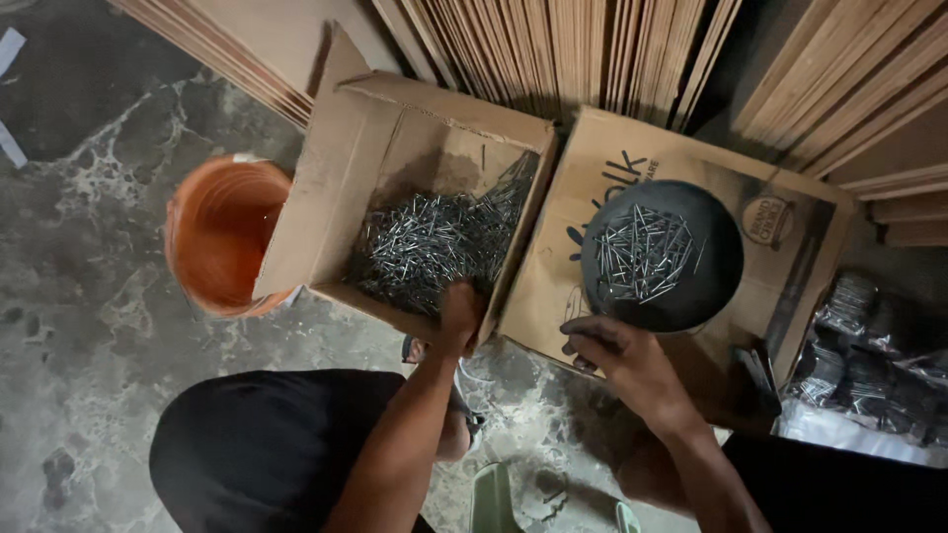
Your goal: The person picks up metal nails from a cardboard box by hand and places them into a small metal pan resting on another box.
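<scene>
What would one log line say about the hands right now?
left hand: in box of nails | right hand: at black pan edge | orange bucket: beside box

From my feed I see both forearms bare from the elbow down, with no sleeves, watch, rings or gloves on the left hand [459, 316] or the right hand [622, 360]. The legs are covered in plain black cloth, trousers or shorts, I cannot tell which, with one dark mass at the lower left of the view and another at the lower right. Pale green sandals [494, 498] show on the feet below.
</scene>
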